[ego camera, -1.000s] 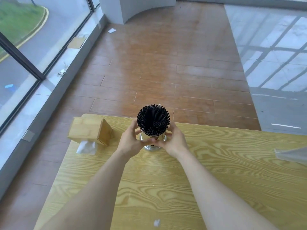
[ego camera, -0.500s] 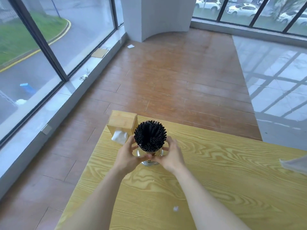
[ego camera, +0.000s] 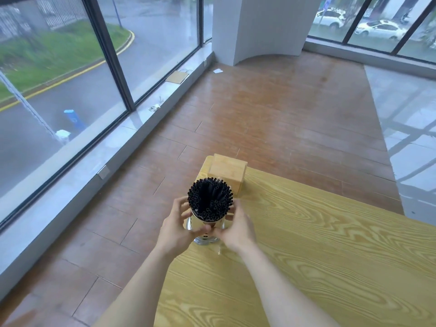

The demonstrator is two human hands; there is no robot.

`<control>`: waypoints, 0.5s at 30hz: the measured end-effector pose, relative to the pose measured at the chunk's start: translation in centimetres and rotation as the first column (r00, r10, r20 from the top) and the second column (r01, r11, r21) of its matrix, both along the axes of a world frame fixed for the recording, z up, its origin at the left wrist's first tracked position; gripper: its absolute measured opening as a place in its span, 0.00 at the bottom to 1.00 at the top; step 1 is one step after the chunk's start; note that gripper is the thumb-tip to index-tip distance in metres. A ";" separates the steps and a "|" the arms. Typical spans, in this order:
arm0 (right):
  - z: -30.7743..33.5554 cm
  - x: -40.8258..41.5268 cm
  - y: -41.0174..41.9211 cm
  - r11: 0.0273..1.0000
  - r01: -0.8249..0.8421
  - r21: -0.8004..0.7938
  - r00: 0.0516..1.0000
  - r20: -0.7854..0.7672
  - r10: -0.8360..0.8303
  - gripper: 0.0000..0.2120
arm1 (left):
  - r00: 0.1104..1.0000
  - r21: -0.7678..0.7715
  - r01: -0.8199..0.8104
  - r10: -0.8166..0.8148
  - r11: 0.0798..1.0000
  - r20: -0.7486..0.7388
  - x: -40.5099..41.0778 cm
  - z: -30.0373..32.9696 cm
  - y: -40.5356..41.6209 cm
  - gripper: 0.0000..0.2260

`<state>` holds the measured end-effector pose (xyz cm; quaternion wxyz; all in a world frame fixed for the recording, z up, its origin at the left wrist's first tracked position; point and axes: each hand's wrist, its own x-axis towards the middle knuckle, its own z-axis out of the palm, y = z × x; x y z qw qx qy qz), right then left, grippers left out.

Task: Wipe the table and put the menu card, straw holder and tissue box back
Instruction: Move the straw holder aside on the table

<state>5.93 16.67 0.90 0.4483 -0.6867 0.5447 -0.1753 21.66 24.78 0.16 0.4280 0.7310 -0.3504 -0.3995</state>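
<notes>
A shiny metal straw holder [ego camera: 204, 232] packed with black straws [ego camera: 210, 200] stands on the light wooden table [ego camera: 318, 256] near its left edge. My left hand [ego camera: 175, 226] and my right hand [ego camera: 237, 228] wrap around the holder from both sides. Just behind it, at the table's far left corner, sits a wooden tissue box [ego camera: 227, 173]. The menu card is out of view.
The table's left edge runs right beside the holder, with brown floor boards [ego camera: 271, 114] below. Tall windows [ego camera: 59, 90] line the left wall. A white pillar [ego camera: 259, 27] stands at the back.
My hands have carried the straw holder left toward the table's corner, so it now stands directly in front of the tissue box. The view has swung up and to the left.
</notes>
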 end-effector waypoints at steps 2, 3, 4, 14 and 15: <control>-0.4 1.2 0.3 1.000 -0.007 0.001 1.000 -0.011 0.007 0.38 | 1.000 -0.005 -0.005 0.005 1.000 0.000 1.0 -0.3 0.4 0.38; -0.6 1.7 0.4 1.000 -0.008 0.000 1.000 -0.015 0.008 0.38 | 1.000 -0.008 -0.004 0.004 1.000 0.006 1.5 -0.6 0.6 0.39; -0.8 2.2 0.5 1.000 -0.007 -0.001 1.000 -0.016 0.007 0.37 | 1.000 -0.011 -0.003 0.003 1.000 0.010 1.9 -0.9 0.7 0.39; -2.3 4.0 0.7 0.999 0.011 0.036 1.000 -0.021 -0.010 0.37 | 0.998 0.007 0.002 -0.003 1.000 0.057 3.3 -2.6 0.7 0.37; -2.4 4.0 0.7 0.999 0.009 0.035 1.000 -0.028 -0.008 0.36 | 0.998 0.010 0.004 -0.005 1.000 0.056 3.2 -2.7 0.7 0.38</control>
